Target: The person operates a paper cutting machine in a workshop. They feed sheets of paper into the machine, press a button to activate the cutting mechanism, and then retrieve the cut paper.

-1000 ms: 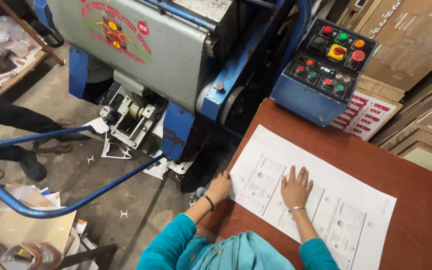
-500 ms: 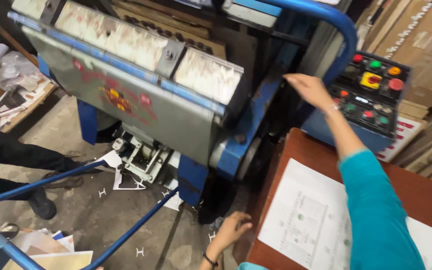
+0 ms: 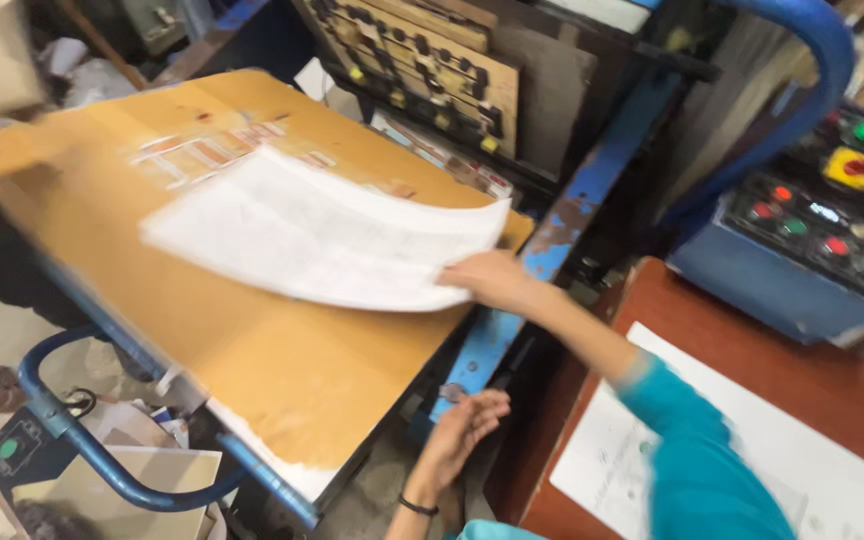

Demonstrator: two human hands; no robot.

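My right hand (image 3: pixel 492 280) grips the near corner of a large white printed sheet (image 3: pixel 322 240), which curls slightly above the tan platen board (image 3: pixel 282 380) of a blue press. The platen is swung open and tilted toward me. My left hand (image 3: pixel 462 430) hangs lower, fingers apart and holding nothing, close to the press's blue frame (image 3: pixel 542 250). Behind the platen stands a wooden die board (image 3: pixel 432 60) studded with dark and yellow pads. The sheet and platen are motion-blurred.
A blue control box (image 3: pixel 812 230) with red, green and yellow buttons sits at the right. A brown table (image 3: pixel 752 340) in front of it carries white printed sheets (image 3: pixel 852 460). A blue guard bar (image 3: pixel 102 460) curves under the platen; paper scraps litter the floor at left.
The platen has swung open toward me. My right hand left the control box and took hold of the white sheet on the platen. My left hand stayed low by the frame.
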